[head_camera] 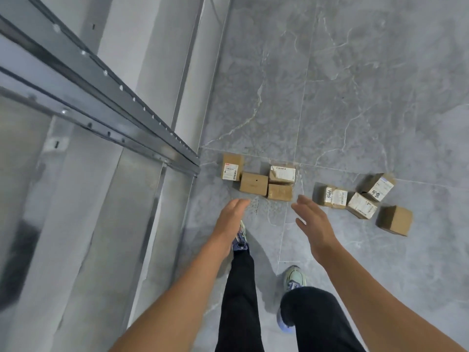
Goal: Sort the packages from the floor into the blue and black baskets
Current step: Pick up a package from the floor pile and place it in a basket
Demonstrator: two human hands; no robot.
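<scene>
Both hands reach out over the floor [355, 97], and neither one holds anything. The left hand [232, 214] has straight, open fingers [241, 202]. The right hand [313, 221] is spread open too. I think they are open like this to get ready to grab. Four brown packages [253, 183] sit bunched up just past the fingers, mostly between the two hands. Four other packages [361, 205] lie in a loose bunch to the right of the right fingers. All of them rest on the floor, and nothing touches them. No basket shows here, so I think the sorting has a long way to go.
</scene>
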